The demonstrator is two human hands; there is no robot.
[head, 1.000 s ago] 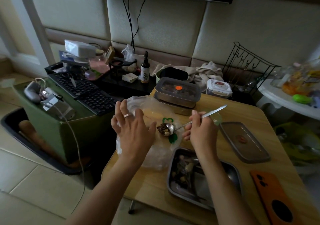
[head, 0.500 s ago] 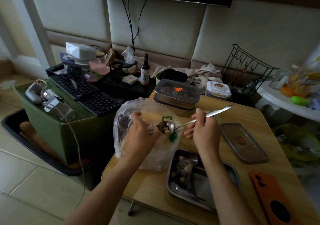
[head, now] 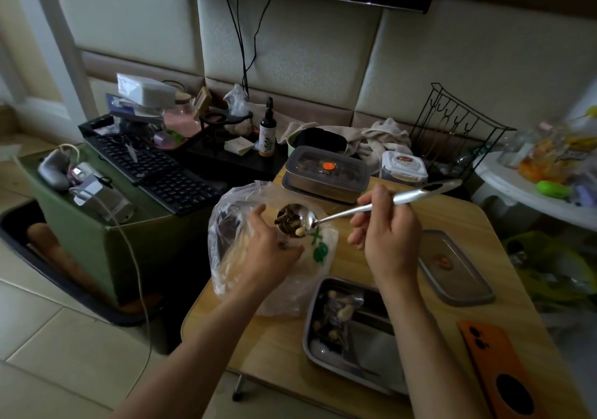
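- Two hands busy at the near-left corner of the wooden counter [head: 350, 265], both occupied.
- Right hand [head: 384, 234]: fingers and thumb wrapped round the handle of a steel spoon [head: 342, 213], gripping at about mid-length.
- Spoon's long axis: handle tip up and to the right, bowl down and to the left. The bowl is the end farthest from the right hand and nearest the left.
- Load: dark scraps [head: 287, 218] with one pale nut-like piece at the bowl's lower lip. The bowl looks tilted toward the bag.
- Left hand [head: 271, 252]: fingers curled on the rim of a clear plastic bag [head: 231, 225], holding its mouth up. Its fingertips sit just beside the spoon bowl.
- The bag lies on the counter, left of a steel tray [head: 308, 325] that holds more of the same scraps.
- Judgement: the bowl is at the bag's mouth, so the next move calls for a roll of the right wrist to the left. The load sits close to the left fingers, so some could land on them or outside the rim.
- Also present: a lid [head: 452, 267] right of the tray, an orange phone [head: 497, 370], and a closed container [head: 326, 173] at the far edge.
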